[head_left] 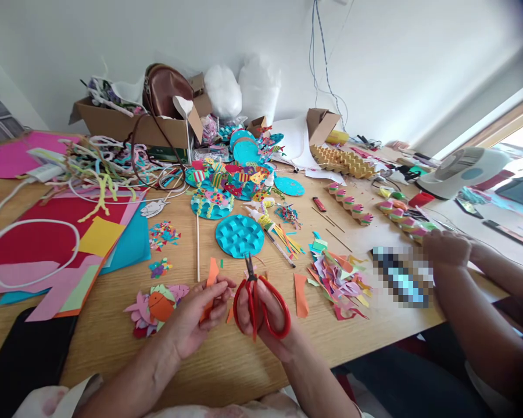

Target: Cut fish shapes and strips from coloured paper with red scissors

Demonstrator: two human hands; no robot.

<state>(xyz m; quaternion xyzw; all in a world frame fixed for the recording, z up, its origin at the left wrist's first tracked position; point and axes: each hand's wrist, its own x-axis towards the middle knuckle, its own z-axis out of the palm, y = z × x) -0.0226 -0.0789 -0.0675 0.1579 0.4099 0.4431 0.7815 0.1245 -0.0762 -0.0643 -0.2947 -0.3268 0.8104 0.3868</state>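
Observation:
My left hand [207, 305] pinches a strip of orange paper [212, 270] above the wooden table. In my right hand [265, 307] are red-handled scissors [282, 307], their dark blades nearly together and pointing away from me. Just beyond the blades lies a round blue disc with curved paper pieces [239, 235]. A loose orange strip [301, 295] rests to the right of the scissors. Left of my left hand sits a pile of cut paper shapes [146, 307], with an orange fish shape [161, 305] on top.
Paper scraps [337, 276], a glue bottle [261, 219] and a wooden stick [197, 249] lie around. Coloured sheets [39, 232] and a black phone-like object [30, 354] are at left. Another person's hands [447, 249] rest at right. A cardboard box [131, 128] stands behind.

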